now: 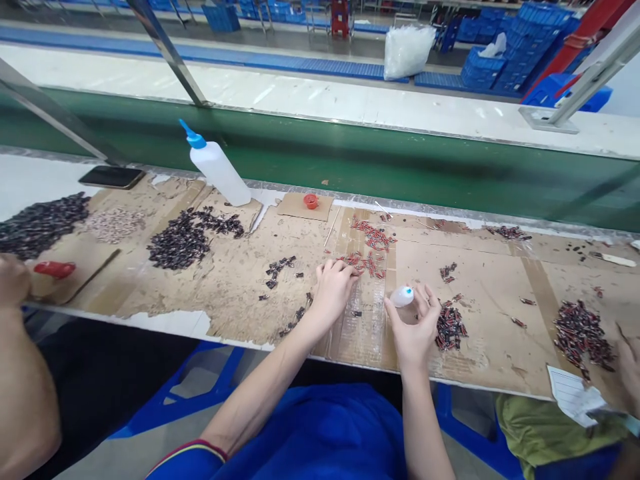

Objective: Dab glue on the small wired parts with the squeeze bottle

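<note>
My right hand [416, 327] is closed around a small white squeeze bottle [401, 297], whose blue tip points up toward me. My left hand [333, 287] is curled over the near edge of a scatter of small red parts [367, 262], its fingertips down among them; whatever they pinch is hidden. Small black parts [300, 313] lie beside my left wrist, and a single black part [357, 313] rests between my hands. Close to the right of my right hand is a pile of black-and-red assembled pieces [451, 328].
A large white bottle with blue nozzle [220, 173] stands behind a black pile [180, 240]. A red cap [311, 201] sits on cardboard. Co-workers' hands show at left [13, 280] and right [629, 363]. Behind the bench runs a green belt [350, 160].
</note>
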The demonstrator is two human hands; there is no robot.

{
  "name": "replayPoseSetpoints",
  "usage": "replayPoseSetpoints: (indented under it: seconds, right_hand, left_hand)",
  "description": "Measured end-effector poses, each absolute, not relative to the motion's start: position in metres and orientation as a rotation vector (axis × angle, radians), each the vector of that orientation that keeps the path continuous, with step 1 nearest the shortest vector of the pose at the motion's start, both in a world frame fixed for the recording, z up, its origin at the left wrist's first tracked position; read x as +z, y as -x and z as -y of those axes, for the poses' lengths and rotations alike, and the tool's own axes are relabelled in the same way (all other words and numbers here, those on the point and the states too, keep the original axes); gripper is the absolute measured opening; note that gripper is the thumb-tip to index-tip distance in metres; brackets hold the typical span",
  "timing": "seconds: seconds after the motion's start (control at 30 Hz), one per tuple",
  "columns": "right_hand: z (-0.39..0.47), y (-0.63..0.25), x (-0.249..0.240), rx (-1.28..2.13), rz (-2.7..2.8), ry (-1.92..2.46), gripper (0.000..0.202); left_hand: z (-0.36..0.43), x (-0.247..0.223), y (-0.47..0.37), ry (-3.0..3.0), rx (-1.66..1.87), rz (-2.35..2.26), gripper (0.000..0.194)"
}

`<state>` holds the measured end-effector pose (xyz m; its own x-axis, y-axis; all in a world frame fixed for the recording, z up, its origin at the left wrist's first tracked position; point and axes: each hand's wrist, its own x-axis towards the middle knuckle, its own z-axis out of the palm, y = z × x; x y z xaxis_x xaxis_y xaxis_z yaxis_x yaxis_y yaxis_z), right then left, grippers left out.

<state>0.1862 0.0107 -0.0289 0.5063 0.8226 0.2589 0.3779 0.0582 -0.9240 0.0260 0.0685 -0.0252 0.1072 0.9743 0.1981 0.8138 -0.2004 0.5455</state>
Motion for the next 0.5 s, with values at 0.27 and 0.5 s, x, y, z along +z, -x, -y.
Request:
replayPoseSetpoints:
  seconds: [0.27,0.5]
  right_hand:
    - [0.031,-0.172,-0.025,0.22,1.16,1.392,0.038]
    - [0.025,-0.153,-0.018,0.91,0.867,1.317,0.026]
  left_hand:
    - [-0.053,-0.008,-0.025,-1.965,0.835,-1.523,0.02]
    - [-0.019,0.008,-0.031,-1.4,0.964,-1.087,0.017]
